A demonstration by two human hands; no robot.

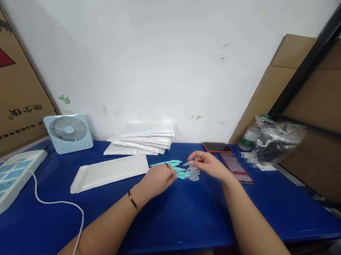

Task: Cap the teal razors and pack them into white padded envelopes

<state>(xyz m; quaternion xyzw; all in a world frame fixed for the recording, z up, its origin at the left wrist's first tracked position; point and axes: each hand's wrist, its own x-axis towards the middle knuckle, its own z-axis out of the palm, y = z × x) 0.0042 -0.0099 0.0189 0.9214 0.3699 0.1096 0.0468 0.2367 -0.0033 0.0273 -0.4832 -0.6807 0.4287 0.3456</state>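
Note:
My left hand (158, 177) rests on the blue table (183, 215) with fingers curled around thin turquoise strips (168, 163) that stick out to the right. My right hand (207, 163) hovers just right of them, its fingertips pinched on a small pale grey piece (186, 163). A little heap of similar grey pieces (193, 173) lies on the table between both hands. A flat white padded envelope (111, 172) lies left of my left hand.
A stack of white padded envelopes (144, 138) sits against the wall. A small blue fan (69, 133) and a power strip (4, 178) with a white cable stand at left. Two phones (217, 146) (237, 168), a bottle (251, 136) and a plastic bag (278, 140) lie at right.

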